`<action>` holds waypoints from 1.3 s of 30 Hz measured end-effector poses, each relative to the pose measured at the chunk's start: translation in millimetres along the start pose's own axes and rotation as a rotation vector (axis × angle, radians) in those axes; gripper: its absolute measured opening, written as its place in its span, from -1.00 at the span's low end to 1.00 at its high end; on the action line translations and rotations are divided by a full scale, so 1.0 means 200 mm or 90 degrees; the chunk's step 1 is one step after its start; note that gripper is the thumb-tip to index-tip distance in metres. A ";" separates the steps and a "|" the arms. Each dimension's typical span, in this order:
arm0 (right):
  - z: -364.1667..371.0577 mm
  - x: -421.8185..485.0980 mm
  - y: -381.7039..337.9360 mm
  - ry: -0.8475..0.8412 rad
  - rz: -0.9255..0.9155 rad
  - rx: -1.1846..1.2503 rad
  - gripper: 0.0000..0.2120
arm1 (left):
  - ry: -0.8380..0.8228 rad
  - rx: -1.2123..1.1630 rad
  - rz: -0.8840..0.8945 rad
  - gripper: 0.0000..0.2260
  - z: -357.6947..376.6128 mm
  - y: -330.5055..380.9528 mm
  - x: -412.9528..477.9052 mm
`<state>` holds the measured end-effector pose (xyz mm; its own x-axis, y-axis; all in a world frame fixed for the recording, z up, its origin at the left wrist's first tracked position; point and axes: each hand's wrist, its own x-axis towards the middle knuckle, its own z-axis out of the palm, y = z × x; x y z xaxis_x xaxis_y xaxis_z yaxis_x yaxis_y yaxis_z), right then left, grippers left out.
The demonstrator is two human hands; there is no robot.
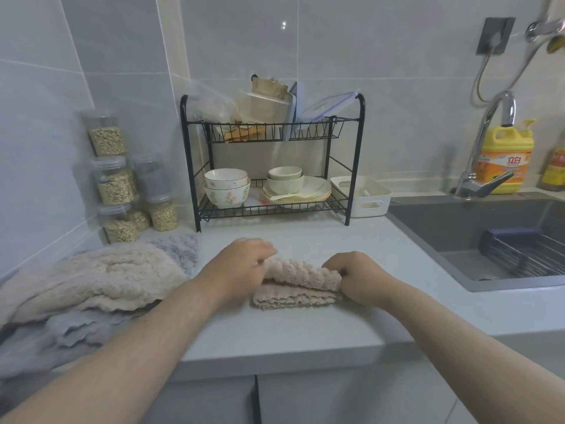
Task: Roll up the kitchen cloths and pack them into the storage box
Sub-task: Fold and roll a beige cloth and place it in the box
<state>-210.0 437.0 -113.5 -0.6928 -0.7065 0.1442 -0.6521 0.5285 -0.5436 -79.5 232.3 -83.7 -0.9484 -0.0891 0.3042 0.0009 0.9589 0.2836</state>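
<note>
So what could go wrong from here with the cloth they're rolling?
The beige cloth is only partly rolled, gripped at its ends by the left hand and right hand; the middle could sag and the roll loosen.
The pile of cloths lies at the front edge of the counter and might slide off.
The white storage box stands beside the sink; a badly aimed roll could land in there.
</note>
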 end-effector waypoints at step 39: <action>-0.05 0.01 -0.26 0.129 0.051 0.632 -0.72 | 0.136 -0.961 -0.320 -0.73 -0.05 -0.01 0.06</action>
<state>-181.1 413.1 -77.1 -0.8223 -0.5446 0.1647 -0.1151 -0.1242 -0.9856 -87.2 227.2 -72.2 -0.8896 -0.4565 -0.0141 0.1373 -0.2967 0.9450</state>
